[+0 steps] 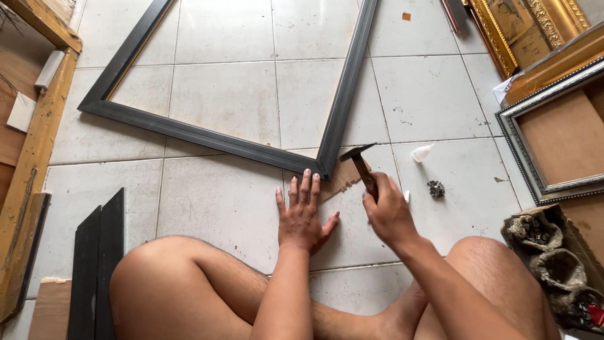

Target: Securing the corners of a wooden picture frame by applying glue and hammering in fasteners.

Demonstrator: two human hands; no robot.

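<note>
Fingers of the left hand lie flat, released, beside the black wooden frame's corner mid-frame; right hand grips the wooden-handled hammer. I'd keep taps light, fingertips clear.

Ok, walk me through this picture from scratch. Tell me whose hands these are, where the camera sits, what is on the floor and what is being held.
There is no machine here: a person sits on a pale tiled floor, bare knees showing at the bottom. The one picture comes from a camera worn on their head, looking down at their own hands.

The left hand lies flat, fingers spread, beside the near corner of a large dark rectangular picture frame. That corner rests on a thin brown wooden board. The right hand grips a small hammer with a wooden handle and dark metal head, its head just above the corner.

Nearby lie a small white squeeze bottle and a little heap of dark metal bits. Gilt and silver frames are stacked at right, black frame strips at left.
</note>
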